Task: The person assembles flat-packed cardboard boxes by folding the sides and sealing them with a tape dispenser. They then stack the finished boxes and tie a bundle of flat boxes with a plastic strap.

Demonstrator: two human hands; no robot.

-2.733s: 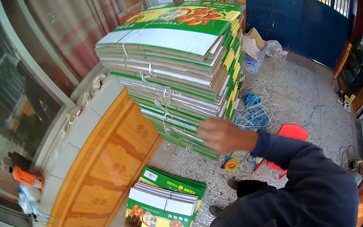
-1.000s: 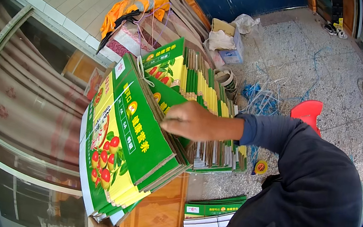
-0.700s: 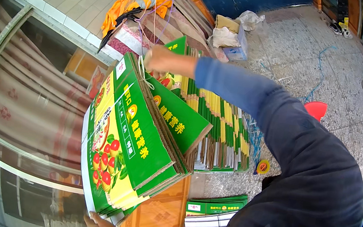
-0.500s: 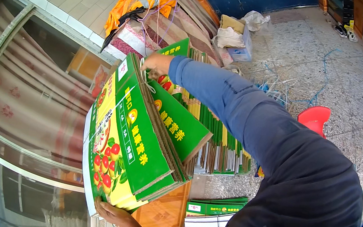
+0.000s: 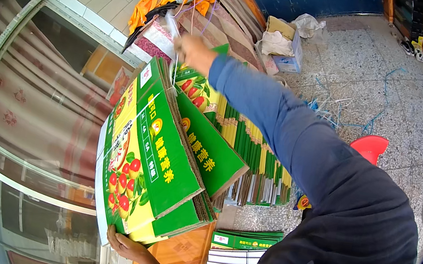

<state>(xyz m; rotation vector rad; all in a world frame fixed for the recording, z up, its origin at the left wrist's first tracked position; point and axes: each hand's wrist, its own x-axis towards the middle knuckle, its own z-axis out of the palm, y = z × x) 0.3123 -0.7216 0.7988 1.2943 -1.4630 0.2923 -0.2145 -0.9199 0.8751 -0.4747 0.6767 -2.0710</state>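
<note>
The bundle of flattened cartons (image 5: 152, 145) stood tilted toward nine o'clock, its green panel printed with yellow characters, a round emblem and ruled boxes; dark brush-style lettering and glossy red fruit covered the yellow band. A white label with a red mark sat near its top corner. Brown, ridged corrugated edges fanned open. At seven o'clock, the left hand (image 5: 127, 246) had its fingers curled around the bundle's lower edge. Toward eleven o'clock, the right hand (image 5: 195, 53) was half-closed and blurred beside a whitish strip (image 5: 172, 25); whether it gripped this could not be told. Matching cartons (image 5: 252, 149) stood stacked just toward three o'clock of the bundle; a smaller pile (image 5: 235, 258) lay at six.
</note>
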